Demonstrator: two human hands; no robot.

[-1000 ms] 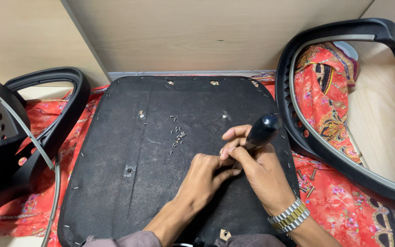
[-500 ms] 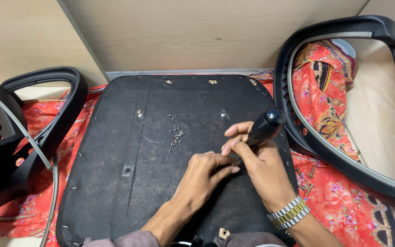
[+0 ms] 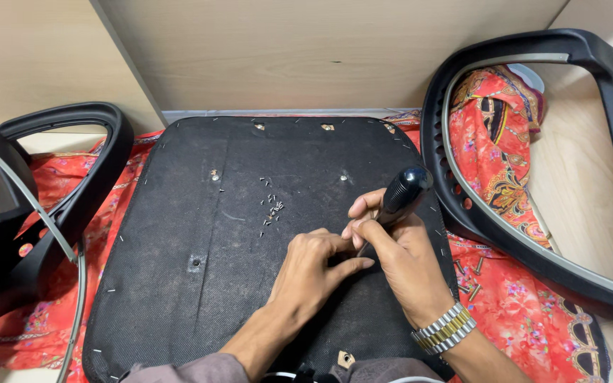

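View from above of a black seat pad (image 3: 200, 234), turned underside up on red patterned cloth (image 3: 526, 319), with pale wooden panels (image 3: 321, 50) behind it. The right hand (image 3: 406, 266), wearing a metal watch band (image 3: 445, 328) at the wrist, has its fingers wrapped tight around a tool with a black handle (image 3: 404, 193); the handle tilts up and away to the right. The left hand (image 3: 313, 273) lies on the pad just beside it, fingers curled and pressed together against the right hand's fingers. The tool's tip is hidden between the two hands, so what it meets cannot be made out, nor whether the left fingers pinch anything

A small heap of loose staples (image 3: 271, 209) lies on the pad just beyond the left hand. Staples also dot the pad's edge, and small metal-ringed holes (image 3: 214, 174) show in its surface. A few screws (image 3: 471, 280) lie on the cloth by the right wrist

A black plastic chair frame (image 3: 533, 234) stands close on the right, its lower bar just beside the right hand; more red cloth shows through its opening. Another black frame (image 3: 58, 206) sits on the left, well apart from the hands, cut off by the picture's edge. Grey sleeves (image 3: 200, 369) are cut off at the bottom, where a small tan tab (image 3: 345, 358) is too small to identify
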